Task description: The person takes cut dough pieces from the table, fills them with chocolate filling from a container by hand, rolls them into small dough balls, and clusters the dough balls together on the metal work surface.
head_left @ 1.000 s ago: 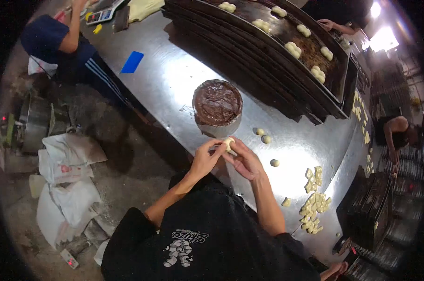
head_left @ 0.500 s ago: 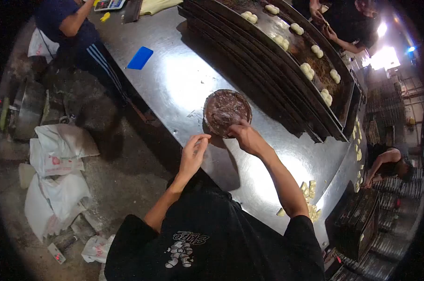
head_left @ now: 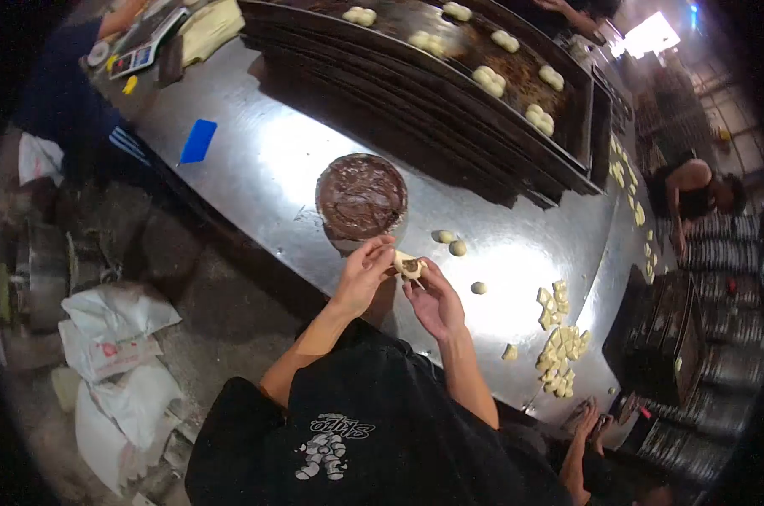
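Note:
Between my two hands is a small piece of pale dough [head_left: 410,266] with a dab of brown filling on it. My left hand [head_left: 367,277] pinches its left side with the fingertips. Closed on its right edge are the fingers of my right hand [head_left: 437,302]; a thin pale stick-like thing by them is too small to make out. Just beyond my left hand stands a round bowl [head_left: 404,187] of thick chocolate-brown paste [head_left: 358,198]. Several small dough balls [head_left: 458,248] lie on the metal table right of my hands.
Cut dough pieces [head_left: 561,350] are heaped at the table's right. Stacked dark baking trays [head_left: 382,88] fill the far side, clusters of dough balls [head_left: 489,81] on the top one. A blue scraper [head_left: 198,142] and a scale [head_left: 146,49] lie left. Co-workers stand around.
My right hand has left the bowl of paste and come back beside my left hand at the dough. The view has shifted, showing more of the table's right side.

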Available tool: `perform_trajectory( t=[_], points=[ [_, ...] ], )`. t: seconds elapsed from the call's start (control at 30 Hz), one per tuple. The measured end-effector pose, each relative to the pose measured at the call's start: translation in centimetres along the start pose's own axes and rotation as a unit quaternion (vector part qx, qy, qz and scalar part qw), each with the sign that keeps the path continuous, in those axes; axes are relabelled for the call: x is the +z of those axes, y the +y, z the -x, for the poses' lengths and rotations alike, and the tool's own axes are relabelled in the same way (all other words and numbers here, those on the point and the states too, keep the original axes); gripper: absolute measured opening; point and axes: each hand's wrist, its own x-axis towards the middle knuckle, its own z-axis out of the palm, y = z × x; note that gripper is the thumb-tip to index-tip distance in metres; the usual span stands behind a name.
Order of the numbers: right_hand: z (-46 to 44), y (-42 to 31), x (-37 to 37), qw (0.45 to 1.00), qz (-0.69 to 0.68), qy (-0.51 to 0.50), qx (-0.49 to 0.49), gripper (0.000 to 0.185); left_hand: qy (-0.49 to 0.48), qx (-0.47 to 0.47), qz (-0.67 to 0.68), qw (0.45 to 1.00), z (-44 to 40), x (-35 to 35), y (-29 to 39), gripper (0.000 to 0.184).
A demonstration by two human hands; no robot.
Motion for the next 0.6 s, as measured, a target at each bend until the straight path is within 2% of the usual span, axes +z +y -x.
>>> perform_trajectory(
  t=[0.03,0.07,0.1,0.13,0.17,0.2,0.23,0.27,0.33,0.37,0.4,0.47,0.53,0.57,0.6],
  points=[
    [0.7,0.3,0.6,1.0,-0.007,0.004,-0.008,0.036,0.003,-0.025,0.073,0.997,-0.1,0.5,0.2,0.035],
    [1.3,0.5,1.3,0.995,0.063,0.027,-0.071,0.039,0.007,-0.05,0.145,0.988,-0.3,0.9,0.4,0.036],
    [1.9,0.5,1.7,0.981,0.133,0.052,-0.133,0.044,-0.023,-0.045,0.142,0.989,-0.3,1.5,1.1,0.04],
    [2.3,0.2,1.5,0.98,0.125,0.057,-0.141,0.044,-0.032,-0.052,0.136,0.989,-0.3,2.2,2.0,0.04],
    [2.5,0.0,1.3,0.9,0.336,0.083,-0.265,0.043,-0.048,-0.052,0.092,0.993,-0.3,2.9,2.9,0.043],
    [2.7,-0.3,1.2,0.759,0.527,0.106,-0.366,0.042,-0.064,-0.05,0.048,0.996,-0.3,3.3,3.3,0.045],
    [2.9,-1.0,1.2,0.689,0.596,0.101,-0.4,0.034,-0.095,-0.033,0.011,0.995,-0.6,3.4,3.0,0.049],
    [3.0,-1.7,0.6,0.69,0.593,0.105,-0.402,0.034,-0.099,-0.035,0.007,0.994,-0.5,3.7,3.0,0.049],
    [3.2,-3.2,0.1,0.594,0.684,0.026,-0.423,0.039,-0.135,0.073,-0.238,0.959,-0.2,4.8,4.1,0.047],
    [3.3,-3.8,0.5,0.582,0.679,0.036,-0.446,0.032,-0.148,0.063,-0.267,0.95,0.4,5.7,4.9,0.045],
    [3.4,-4.2,0.8,0.582,0.678,0.031,-0.448,0.032,-0.145,0.065,-0.269,0.95,0.5,5.9,4.7,0.045],
    [3.3,-4.9,1.0,0.653,0.63,0.047,-0.417,0.022,-0.185,0.166,-0.365,0.897,0.7,6.1,4.0,0.044],
    [3.2,-5.1,0.6,0.664,0.63,0.042,-0.4,0.017,-0.162,0.148,-0.345,0.912,0.6,5.9,2.8,0.043],
    [2.9,-5.0,0.1,0.684,0.618,0.036,-0.386,0.021,-0.116,0.061,-0.229,0.964,0.4,5.7,2.1,0.041],
    [2.7,-4.8,-0.4,0.704,0.605,0.033,-0.371,0.026,-0.068,-0.028,-0.107,0.992,0.3,5.7,1.6,0.038]
  ],
)
